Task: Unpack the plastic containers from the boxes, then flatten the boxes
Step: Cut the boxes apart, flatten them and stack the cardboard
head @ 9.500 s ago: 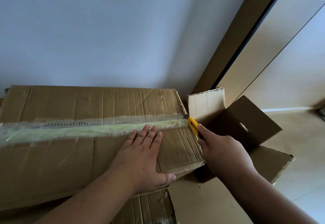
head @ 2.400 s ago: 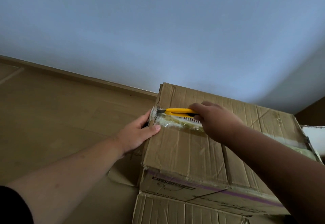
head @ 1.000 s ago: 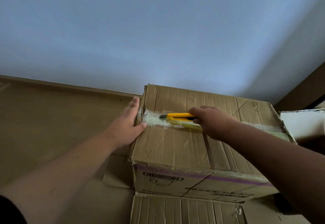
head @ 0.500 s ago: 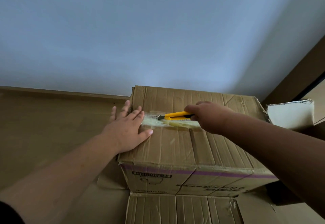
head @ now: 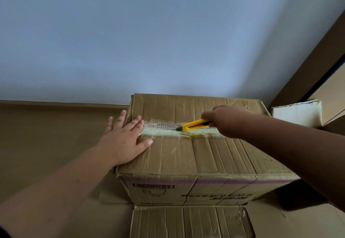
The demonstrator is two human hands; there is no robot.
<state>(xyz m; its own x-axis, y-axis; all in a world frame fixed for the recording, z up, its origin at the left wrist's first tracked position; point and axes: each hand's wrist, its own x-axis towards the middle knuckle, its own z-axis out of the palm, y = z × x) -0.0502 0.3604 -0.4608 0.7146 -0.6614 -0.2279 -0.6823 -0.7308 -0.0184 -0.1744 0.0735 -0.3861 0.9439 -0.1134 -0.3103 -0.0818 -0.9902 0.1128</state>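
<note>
A large brown cardboard box (head: 196,155) stands against the wall, its top flaps sealed by a strip of clear tape (head: 164,131) along the middle seam. My left hand (head: 125,140) lies flat and open on the box's top left corner, fingers spread over the edge. My right hand (head: 225,120) grips a yellow utility knife (head: 194,124), whose tip rests on the tape near the middle of the seam. No plastic containers are visible; the box's contents are hidden.
Flattened cardboard (head: 190,222) lies on the floor in front of the box. Another open box with a pale flap (head: 296,114) stands at the right by a brown door frame (head: 306,68). Tan floor (head: 46,135) stretches to the left; the wall is just behind.
My right hand has drawn the knife rightward along the taped seam, away from the left end. My left hand moved from the box's left side onto its top corner and flattened.
</note>
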